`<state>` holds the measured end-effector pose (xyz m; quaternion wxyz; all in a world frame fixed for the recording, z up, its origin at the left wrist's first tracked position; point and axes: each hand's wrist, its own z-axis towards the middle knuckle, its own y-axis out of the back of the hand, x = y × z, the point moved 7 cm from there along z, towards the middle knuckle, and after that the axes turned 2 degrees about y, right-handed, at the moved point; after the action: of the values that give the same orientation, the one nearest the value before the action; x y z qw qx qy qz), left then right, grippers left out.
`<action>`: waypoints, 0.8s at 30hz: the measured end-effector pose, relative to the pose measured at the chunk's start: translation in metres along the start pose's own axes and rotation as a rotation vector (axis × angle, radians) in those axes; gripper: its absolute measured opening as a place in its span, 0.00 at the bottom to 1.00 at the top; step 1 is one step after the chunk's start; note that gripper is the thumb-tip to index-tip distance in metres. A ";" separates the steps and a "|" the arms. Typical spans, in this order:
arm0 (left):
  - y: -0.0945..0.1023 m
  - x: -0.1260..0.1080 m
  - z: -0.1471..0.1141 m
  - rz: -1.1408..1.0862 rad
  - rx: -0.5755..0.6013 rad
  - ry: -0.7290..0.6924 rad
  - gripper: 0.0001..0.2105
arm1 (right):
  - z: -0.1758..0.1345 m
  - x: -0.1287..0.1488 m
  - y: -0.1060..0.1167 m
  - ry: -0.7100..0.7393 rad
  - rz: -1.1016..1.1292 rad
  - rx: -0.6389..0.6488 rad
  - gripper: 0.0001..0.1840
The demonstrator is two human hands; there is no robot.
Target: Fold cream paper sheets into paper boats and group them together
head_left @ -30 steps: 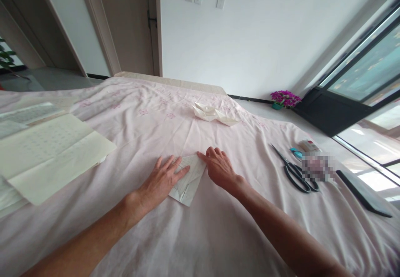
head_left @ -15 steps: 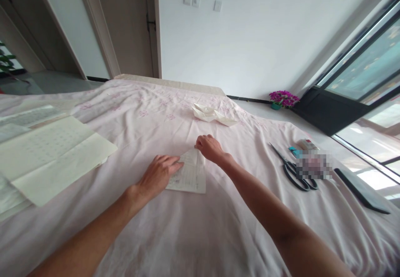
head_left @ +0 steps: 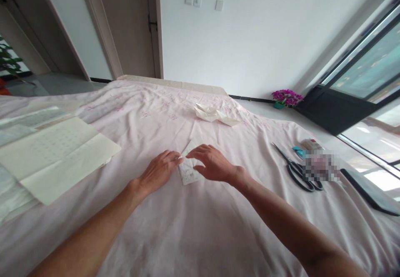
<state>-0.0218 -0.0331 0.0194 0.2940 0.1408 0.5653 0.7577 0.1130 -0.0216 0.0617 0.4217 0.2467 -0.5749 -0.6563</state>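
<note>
A folded sheet of printed paper (head_left: 190,176) lies on the bedspread in front of me, narrow and pointed at its far end. My left hand (head_left: 160,169) has its thumb and fingers closed on the left edge of the sheet. Over the right side of the paper hovers my right hand (head_left: 214,163), its thumb and fingers apart, hiding part of the sheet. Whether its fingertips touch the paper cannot be made out. Farther off sits a folded paper boat (head_left: 206,113), pale and creased.
On the left lies a stack of paper sheets (head_left: 71,156). Black-handled scissors (head_left: 296,172) lie on the right, beside a blurred-out item and a dark flat object (head_left: 368,191). The pink-patterned bedspread (head_left: 168,227) is wrinkled. Purple flowers (head_left: 287,97) stand on the floor beyond.
The paper now shows narrower and turned slightly. My right hand has come down from its far tip and its fingers have spread. My left hand has shifted a little right and away.
</note>
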 end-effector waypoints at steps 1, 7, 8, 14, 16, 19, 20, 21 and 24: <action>0.000 0.001 0.001 -0.008 0.009 -0.002 0.17 | -0.008 0.011 -0.002 0.028 0.006 0.058 0.27; 0.003 0.010 0.008 -0.070 0.089 -0.029 0.23 | -0.025 0.035 -0.027 -0.040 -0.199 0.194 0.27; 0.004 0.011 0.009 -0.083 0.102 -0.035 0.24 | -0.025 0.035 -0.029 -0.064 -0.226 0.190 0.26; 0.003 0.018 0.016 -0.172 0.139 -0.057 0.21 | -0.021 0.017 -0.026 -0.308 -0.173 0.089 0.11; 0.000 0.023 0.018 -0.216 0.118 -0.032 0.18 | -0.021 0.006 -0.023 -0.397 -0.141 0.049 0.18; -0.006 0.032 0.018 -0.305 0.088 0.014 0.14 | -0.022 -0.009 -0.025 -0.510 -0.115 0.013 0.20; -0.009 0.034 0.017 -0.333 0.083 0.033 0.13 | -0.023 -0.014 -0.028 -0.549 -0.112 0.017 0.20; -0.011 0.037 0.017 -0.358 0.079 0.052 0.13 | -0.024 -0.019 -0.031 -0.589 -0.112 0.025 0.19; -0.015 0.040 0.017 -0.405 0.060 0.098 0.10 | -0.026 -0.028 -0.039 -0.687 -0.137 0.050 0.17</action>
<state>-0.0401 0.0072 0.0058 0.4082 -0.0040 0.6181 0.6718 0.1384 -0.0127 0.0143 0.1527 0.0598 -0.6811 -0.7136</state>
